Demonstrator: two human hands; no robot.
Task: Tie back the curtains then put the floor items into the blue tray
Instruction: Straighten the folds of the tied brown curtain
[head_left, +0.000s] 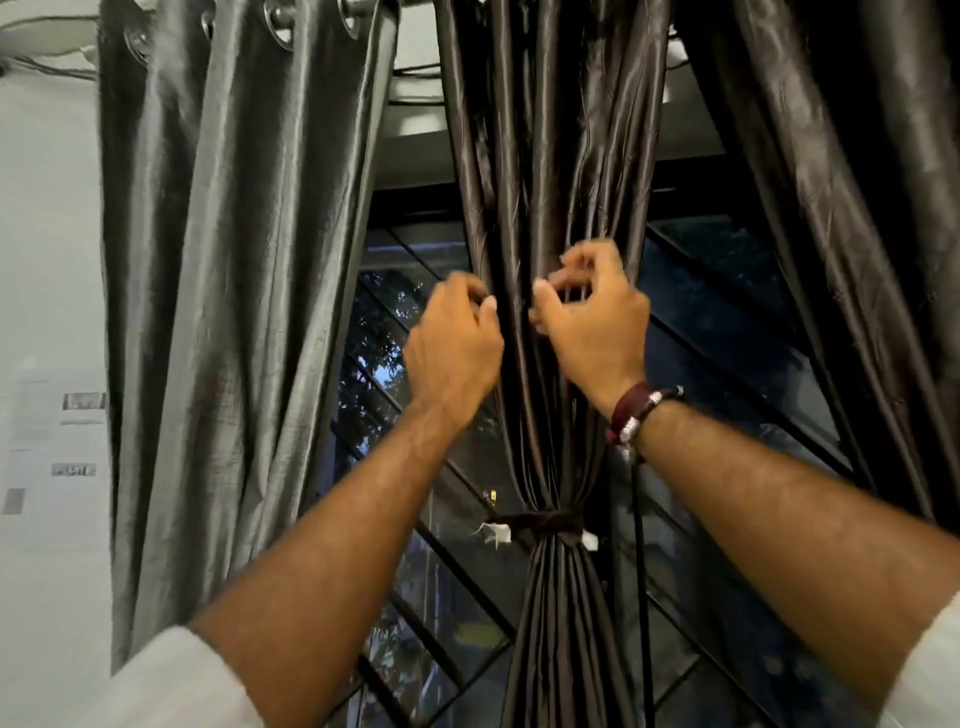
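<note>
A dark satin curtain (550, 171) hangs in the middle, gathered into a narrow bunch. A dark tie-back band (545, 521) with white ends cinches it low down. Both hands are raised on the folds well above the band. My left hand (452, 348) pinches a fold on the bunch's left side. My right hand (592, 317), with a bracelet at the wrist, has its fingers curled around folds on the right side. A grey curtain (234, 260) hangs loose at the left on a rod with metal eyelets. Neither the blue tray nor any floor items are in view.
Behind the curtains is a window (395, 332) with diagonal black bars and dark foliage outside. Another dark curtain panel (852, 208) hangs at the right. A pale wall (47, 260) fills the far left. A thin dark cord (640, 571) hangs down beside the gathered curtain.
</note>
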